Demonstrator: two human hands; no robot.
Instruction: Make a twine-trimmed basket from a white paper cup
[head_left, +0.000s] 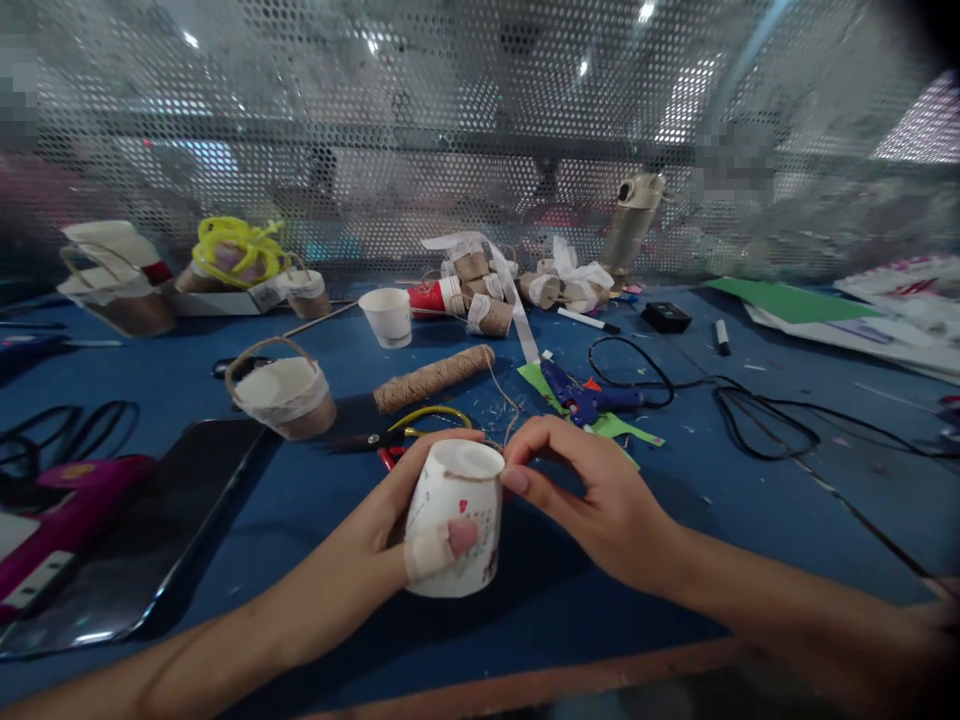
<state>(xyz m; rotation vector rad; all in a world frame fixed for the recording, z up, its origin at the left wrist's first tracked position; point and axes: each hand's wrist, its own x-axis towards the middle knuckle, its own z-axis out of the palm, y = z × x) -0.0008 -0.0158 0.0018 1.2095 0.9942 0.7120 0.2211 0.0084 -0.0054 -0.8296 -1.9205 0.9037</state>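
Observation:
My left hand [401, 530] is wrapped round a white paper cup [457, 560] with small printed marks, its thumb bandaged and pressed on the side. The cup appears upside down, narrower end up. A thin strand of twine runs along its upper edge. Beside that edge, my right hand [581, 490] pinches the twine [512, 425] between thumb and forefinger. The strand leads back to a roll of brown twine [435, 378] lying behind the cup. Scissors [390, 435] with yellow and red on the handles lie just behind my left hand, partly hidden.
A blue glue gun [585, 395] rests on green scraps at right, its black cord trailing. At left are a twine-handled cup basket [289, 395], a phone-like black slab [187, 510] and a magenta tool [75, 510]. Several wrapped cups [491, 315] stand before a perforated metal screen [450, 130].

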